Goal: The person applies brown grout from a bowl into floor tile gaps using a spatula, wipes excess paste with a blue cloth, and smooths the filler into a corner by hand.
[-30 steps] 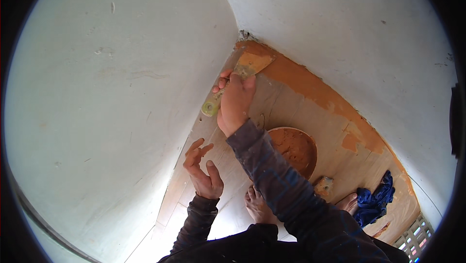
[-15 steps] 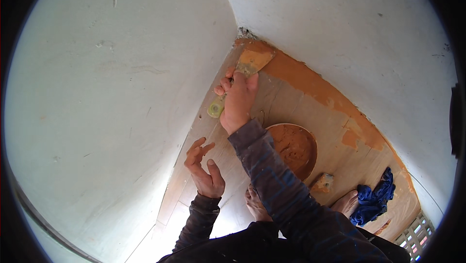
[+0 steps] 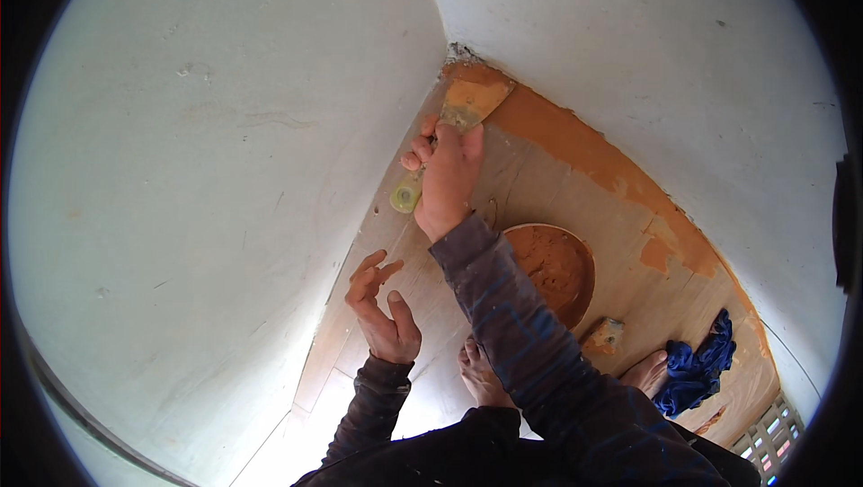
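Observation:
My right hand [image 3: 448, 172] is wrapped round the yellow-green handle of a putty knife [image 3: 476, 102] near the corner where two walls meet the floor. Orange-brown paste coats its broad blade, which lies against the orange strip [image 3: 575, 141] spread on the floor along the right wall. My left hand [image 3: 385, 312] hovers over the floor by the left wall, fingers apart and slightly curled, holding nothing. Below my right wrist stands a round tub [image 3: 550, 262] of orange-brown paste, partly hidden by my sleeve.
A paste-smeared scraper-like piece [image 3: 604, 336] lies beside the tub. A crumpled dark blue cloth [image 3: 697, 366] rests near my right foot [image 3: 647, 372]; my left foot [image 3: 484, 377] is bare on the floor. White walls [image 3: 216, 172] close in on both sides. A grey grid [image 3: 771, 429] sits at lower right.
The putty knife has shifted slightly within the corner, its blade turned a little. The whole view has drifted slightly. My left hand keeps its pose.

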`<move>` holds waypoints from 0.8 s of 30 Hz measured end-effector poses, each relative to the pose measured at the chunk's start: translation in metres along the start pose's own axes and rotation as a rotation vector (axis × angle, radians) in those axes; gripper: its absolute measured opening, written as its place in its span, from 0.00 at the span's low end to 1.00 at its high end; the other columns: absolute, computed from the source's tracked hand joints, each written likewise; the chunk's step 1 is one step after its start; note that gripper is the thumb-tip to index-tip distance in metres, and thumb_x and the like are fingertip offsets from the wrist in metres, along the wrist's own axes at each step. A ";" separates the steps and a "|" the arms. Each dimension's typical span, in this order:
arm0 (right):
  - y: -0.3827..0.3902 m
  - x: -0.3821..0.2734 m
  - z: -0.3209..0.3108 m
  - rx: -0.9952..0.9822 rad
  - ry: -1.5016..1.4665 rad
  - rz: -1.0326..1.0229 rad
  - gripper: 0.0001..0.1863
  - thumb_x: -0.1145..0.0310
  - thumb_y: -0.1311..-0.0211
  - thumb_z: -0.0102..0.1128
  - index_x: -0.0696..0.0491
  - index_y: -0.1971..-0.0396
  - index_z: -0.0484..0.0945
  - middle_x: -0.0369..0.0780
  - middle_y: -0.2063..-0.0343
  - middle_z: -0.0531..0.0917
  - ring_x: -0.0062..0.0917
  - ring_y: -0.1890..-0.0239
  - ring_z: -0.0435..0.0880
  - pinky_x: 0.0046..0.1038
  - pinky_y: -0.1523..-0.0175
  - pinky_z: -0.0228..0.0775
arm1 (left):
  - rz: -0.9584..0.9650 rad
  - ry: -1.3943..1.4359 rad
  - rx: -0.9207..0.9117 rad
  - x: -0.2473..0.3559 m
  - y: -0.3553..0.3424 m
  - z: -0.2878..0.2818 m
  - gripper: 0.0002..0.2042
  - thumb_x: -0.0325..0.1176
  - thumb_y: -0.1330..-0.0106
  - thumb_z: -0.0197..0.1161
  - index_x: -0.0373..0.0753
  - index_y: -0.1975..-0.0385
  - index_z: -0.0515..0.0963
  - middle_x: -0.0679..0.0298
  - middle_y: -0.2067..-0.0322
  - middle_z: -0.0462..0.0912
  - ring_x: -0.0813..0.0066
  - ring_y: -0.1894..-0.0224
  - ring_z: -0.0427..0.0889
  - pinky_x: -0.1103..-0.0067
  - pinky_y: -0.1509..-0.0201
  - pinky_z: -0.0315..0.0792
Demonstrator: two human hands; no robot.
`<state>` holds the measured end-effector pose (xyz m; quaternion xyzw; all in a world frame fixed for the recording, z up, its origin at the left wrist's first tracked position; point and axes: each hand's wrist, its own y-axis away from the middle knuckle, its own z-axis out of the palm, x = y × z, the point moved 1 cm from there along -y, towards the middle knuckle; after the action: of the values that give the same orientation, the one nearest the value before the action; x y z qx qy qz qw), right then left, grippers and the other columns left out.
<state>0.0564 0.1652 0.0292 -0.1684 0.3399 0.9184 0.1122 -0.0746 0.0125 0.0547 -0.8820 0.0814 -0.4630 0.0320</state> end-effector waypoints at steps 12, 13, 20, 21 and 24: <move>-0.010 0.008 0.001 0.060 -0.001 -0.057 0.07 0.77 0.31 0.44 0.50 0.63 0.58 0.35 0.70 0.71 0.17 0.76 0.65 0.25 0.72 0.62 | -0.014 0.016 0.002 -0.001 0.003 0.003 0.19 0.30 0.24 0.43 0.36 0.36 0.57 0.43 0.38 0.70 0.56 0.45 0.83 0.59 0.36 0.69; -0.010 0.007 0.003 0.023 0.005 -0.060 0.07 0.77 0.31 0.44 0.50 0.63 0.57 0.35 0.70 0.71 0.16 0.76 0.65 0.24 0.72 0.62 | 0.000 0.003 0.002 -0.002 0.001 0.002 0.19 0.30 0.24 0.43 0.36 0.36 0.57 0.43 0.38 0.70 0.56 0.45 0.83 0.60 0.36 0.69; 0.023 0.007 0.003 0.019 0.171 -0.038 0.08 0.78 0.29 0.43 0.49 0.62 0.57 0.34 0.69 0.72 0.14 0.76 0.64 0.23 0.73 0.61 | -0.018 -0.032 0.000 -0.001 0.002 0.002 0.18 0.31 0.23 0.43 0.36 0.36 0.57 0.43 0.38 0.70 0.55 0.45 0.83 0.61 0.37 0.71; 0.021 0.008 0.003 0.049 0.161 -0.013 0.08 0.78 0.29 0.43 0.49 0.62 0.57 0.34 0.69 0.72 0.14 0.76 0.64 0.23 0.74 0.61 | -0.024 -0.013 0.004 -0.001 0.003 0.002 0.18 0.32 0.23 0.44 0.36 0.36 0.57 0.43 0.38 0.70 0.55 0.45 0.83 0.61 0.37 0.71; 0.011 0.008 0.002 0.058 0.161 0.002 0.08 0.78 0.29 0.43 0.50 0.62 0.56 0.34 0.69 0.72 0.14 0.76 0.64 0.23 0.74 0.62 | -0.022 0.000 0.007 -0.001 0.002 0.003 0.18 0.32 0.22 0.44 0.36 0.36 0.57 0.43 0.38 0.70 0.56 0.45 0.83 0.61 0.36 0.71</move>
<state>0.0445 0.1591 0.0343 -0.2382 0.3744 0.8918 0.0883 -0.0732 0.0103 0.0524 -0.8828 0.0699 -0.4635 0.0301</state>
